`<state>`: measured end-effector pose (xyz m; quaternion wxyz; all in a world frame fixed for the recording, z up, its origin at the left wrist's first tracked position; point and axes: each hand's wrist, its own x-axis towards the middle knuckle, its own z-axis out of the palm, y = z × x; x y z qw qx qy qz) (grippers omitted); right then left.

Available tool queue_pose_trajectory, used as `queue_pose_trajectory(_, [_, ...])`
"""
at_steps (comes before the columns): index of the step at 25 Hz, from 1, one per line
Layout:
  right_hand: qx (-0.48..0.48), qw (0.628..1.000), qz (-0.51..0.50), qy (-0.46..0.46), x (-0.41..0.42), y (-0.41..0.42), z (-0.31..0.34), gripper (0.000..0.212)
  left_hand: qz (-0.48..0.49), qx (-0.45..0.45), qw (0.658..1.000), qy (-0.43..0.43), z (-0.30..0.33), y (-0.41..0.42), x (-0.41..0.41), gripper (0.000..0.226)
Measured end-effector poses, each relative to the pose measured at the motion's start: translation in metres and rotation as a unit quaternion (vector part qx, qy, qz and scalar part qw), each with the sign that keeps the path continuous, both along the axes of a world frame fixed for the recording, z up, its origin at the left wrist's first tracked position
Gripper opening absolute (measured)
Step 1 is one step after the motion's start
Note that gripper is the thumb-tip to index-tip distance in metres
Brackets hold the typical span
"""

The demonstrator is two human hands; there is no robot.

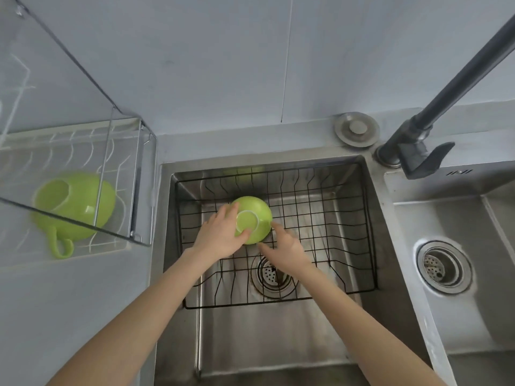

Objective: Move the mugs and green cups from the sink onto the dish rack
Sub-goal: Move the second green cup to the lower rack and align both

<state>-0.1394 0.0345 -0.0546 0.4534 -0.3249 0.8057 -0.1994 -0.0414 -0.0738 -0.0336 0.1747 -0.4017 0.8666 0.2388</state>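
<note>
In the sink (370,224), an upturned green cup (257,218) sits over the black wire basket (320,218), toward its far left corner. The left hand (223,235) clasps the cup's left side with fingers curled onto its base, while the right hand (287,249) is spread open, fingertips just beside the cup's right edge. A green mug (75,207) already lies in the dish rack (122,151) on the tabletop (69,302) left of the sink.

Kitchen — steel sink (390,238), faucet (434,118), dish rack (122,151).

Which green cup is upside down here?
The green cup in the sink basket, base up under the left hand. The one on the dish rack lies tilted, its opening showing.
</note>
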Motion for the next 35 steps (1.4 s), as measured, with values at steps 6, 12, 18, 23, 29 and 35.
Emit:
queue_pose_trajectory(6, [0.012,0.992,-0.105,-0.074,0.003,-0.023,-0.028,0.063,0.017,0.043,0.999,-0.002,-0.028,-0.026,-0.016,0.073])
queue_pose_trajectory(12, [0.001,0.979,-0.177,-0.104,0.005,-0.032,-0.033,0.060,0.047,0.076,0.995,0.049,-0.035,-0.034,-0.014,0.072])
queue_pose_trajectory(18, [-0.007,0.973,-0.206,-0.108,0.008,-0.022,-0.027,0.060,0.077,0.084,0.989,0.090,-0.025,-0.027,-0.009,0.070])
queue_pose_trajectory(23, [-0.024,0.975,-0.199,-0.093,0.007,0.002,-0.002,0.057,0.094,0.125,0.979,0.132,-0.001,-0.006,0.008,0.059])
queue_pose_trajectory(29, [-0.063,0.975,-0.200,-0.077,0.016,0.033,0.037,0.054,0.067,0.190,0.966,0.163,0.037,0.029,0.046,0.068])
queue_pose_trajectory(35, [-0.100,0.980,-0.173,-0.016,0.041,0.059,0.082,0.050,0.048,0.151,0.964,0.214,0.069,0.069,0.079,0.079])
